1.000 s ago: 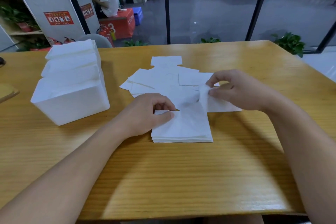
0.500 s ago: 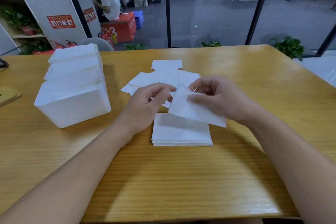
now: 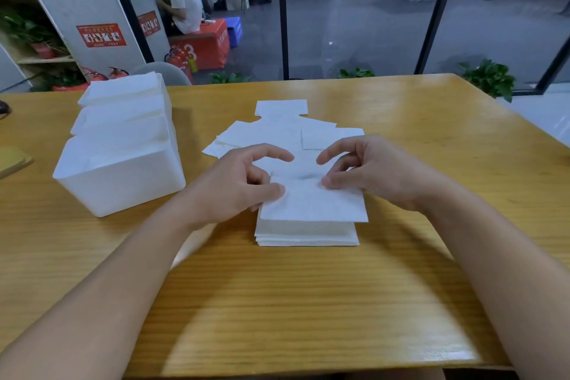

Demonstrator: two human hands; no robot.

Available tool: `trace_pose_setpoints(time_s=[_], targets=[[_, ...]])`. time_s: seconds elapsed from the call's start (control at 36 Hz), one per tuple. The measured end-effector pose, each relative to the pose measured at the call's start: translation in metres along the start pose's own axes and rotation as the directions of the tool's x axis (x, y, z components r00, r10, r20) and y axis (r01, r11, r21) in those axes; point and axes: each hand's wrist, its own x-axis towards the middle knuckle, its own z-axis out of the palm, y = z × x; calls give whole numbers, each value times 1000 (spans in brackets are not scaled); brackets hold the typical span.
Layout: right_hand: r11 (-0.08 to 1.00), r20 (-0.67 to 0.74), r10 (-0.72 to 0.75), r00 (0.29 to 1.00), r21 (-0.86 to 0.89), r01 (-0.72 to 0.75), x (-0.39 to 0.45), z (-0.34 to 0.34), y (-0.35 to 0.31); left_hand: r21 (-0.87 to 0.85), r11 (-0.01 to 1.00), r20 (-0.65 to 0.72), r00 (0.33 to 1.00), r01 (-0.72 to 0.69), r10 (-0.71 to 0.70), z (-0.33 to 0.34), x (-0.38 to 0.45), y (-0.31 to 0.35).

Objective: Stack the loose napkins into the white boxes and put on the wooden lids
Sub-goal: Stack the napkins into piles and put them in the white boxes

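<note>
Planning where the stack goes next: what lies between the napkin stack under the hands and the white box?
In the head view, only bare wooden table lies between the napkin stack and the white box, apart from the left hand and its forearm crossing above.

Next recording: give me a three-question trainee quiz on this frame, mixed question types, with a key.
1. True or false: the top napkin sits squarely aligned on the pile.
2. Which hand touches the top napkin? A) left hand only B) right hand only C) both
3. Fill in: the white boxes stand to the ___ of the pile.

Key: 1. False, it overhangs toward the right. 2. C, each pinches a far corner. 3. Left, already full of napkins, no lids on.
</note>
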Motion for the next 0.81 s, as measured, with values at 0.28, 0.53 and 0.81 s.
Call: trace_pose_setpoints(time_s=[0.28, 0.53, 0.81], targets=[[961, -17, -44, 999, -274, 38, 6, 12, 8, 161, 985, 108, 991, 61, -79, -2, -1, -3], [892, -267, -154, 951, -452, 18, 16, 10, 17, 277, 961, -37, 999, 16, -6, -5, 3, -14], [796, -369, -131, 920, -592, -124, 40, 32, 32, 318, 945, -240, 971, 70, 9, 4, 14, -29]])
